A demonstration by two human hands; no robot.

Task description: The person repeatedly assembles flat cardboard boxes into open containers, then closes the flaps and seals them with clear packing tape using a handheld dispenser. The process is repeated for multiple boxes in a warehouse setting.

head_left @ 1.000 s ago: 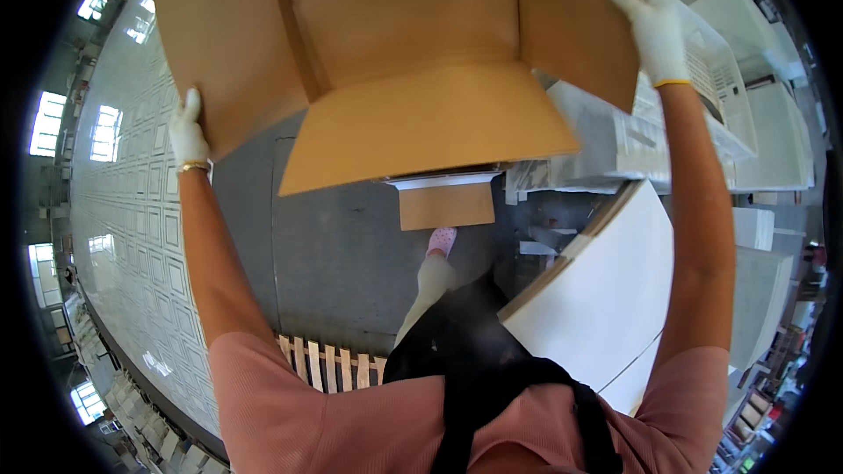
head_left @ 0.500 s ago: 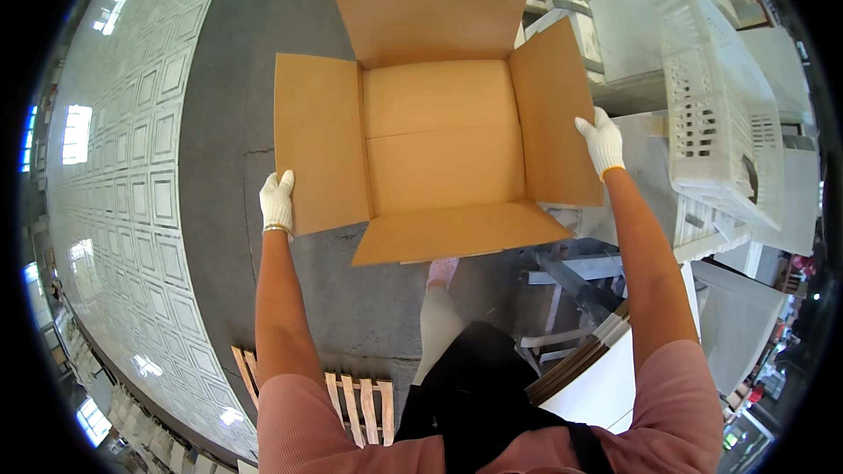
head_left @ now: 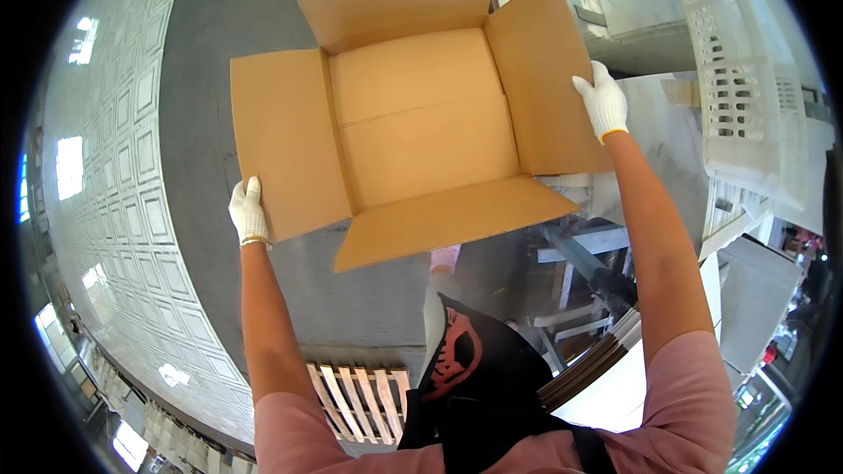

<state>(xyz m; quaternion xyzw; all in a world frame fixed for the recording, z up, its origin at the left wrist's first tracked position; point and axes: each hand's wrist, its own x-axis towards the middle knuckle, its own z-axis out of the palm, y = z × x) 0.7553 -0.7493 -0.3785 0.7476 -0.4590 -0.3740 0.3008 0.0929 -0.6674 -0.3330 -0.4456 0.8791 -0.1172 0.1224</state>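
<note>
A large brown cardboard box [head_left: 430, 149] hangs in front of me with its four flaps spread outward and its bare inside facing up. My left hand [head_left: 248, 211], in a white knitted glove, pinches the outer edge of the left flap [head_left: 285, 140] near its lower corner. On the other side my right hand [head_left: 603, 103], gloved the same way, grips the outer edge of the right flap [head_left: 544, 79]. Both thumbs lie on the inner faces of the flaps, while the fingers behind are partly hidden.
White panels with square relief patterns [head_left: 132, 184] line the left. At right are a white plastic crate [head_left: 733, 96] and pale slabs. A slatted wooden pallet [head_left: 360, 399] lies near my feet on the grey floor [head_left: 325, 298]. Flattened cardboard [head_left: 593, 364] and a metal frame [head_left: 580, 250] stand right of me.
The box has shifted left and toward the top of the view, tilting slightly counterclockwise and appearing larger. Both hands keep hold of the same flaps. More of the pallet and my black apron shows.
</note>
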